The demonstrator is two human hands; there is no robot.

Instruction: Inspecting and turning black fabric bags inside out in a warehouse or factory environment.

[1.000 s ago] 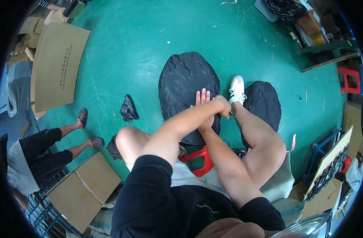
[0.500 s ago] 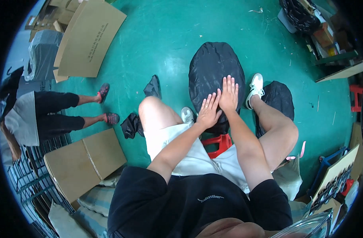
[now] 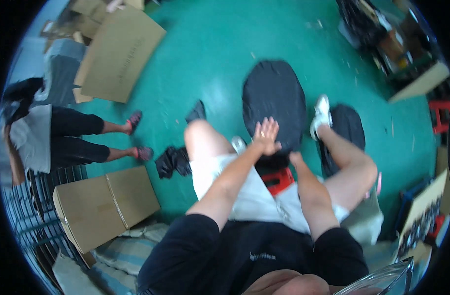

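A large oval bundle in black fabric [image 3: 275,93] lies on the floor between my feet, its top fairly smooth. My left hand [image 3: 267,137] rests on its near part with the fingers stretched out and spread; a ring shows on one finger. At the bundle's near right edge is my right hand [image 3: 295,158]. Its fingers are hidden at or under that edge, so I cannot see whether they grip the fabric. A red stool [image 3: 279,181] shows in part between my thighs, just behind the bundle.
A second black bundle [image 3: 348,129] lies beside my right foot. Crumpled black fabric [image 3: 173,162] is on the floor at left. Cardboard boxes [image 3: 107,201] stand at left, near another person [image 3: 75,137]. Shelving with boxes [image 3: 406,69] is at far right, a red stool [image 3: 441,117] below it.
Both hands lay flat side by side on the bundle; my right hand has drawn back to its near edge. My left hand has shifted slightly and its fingers have spread. The whole view has shifted slightly.
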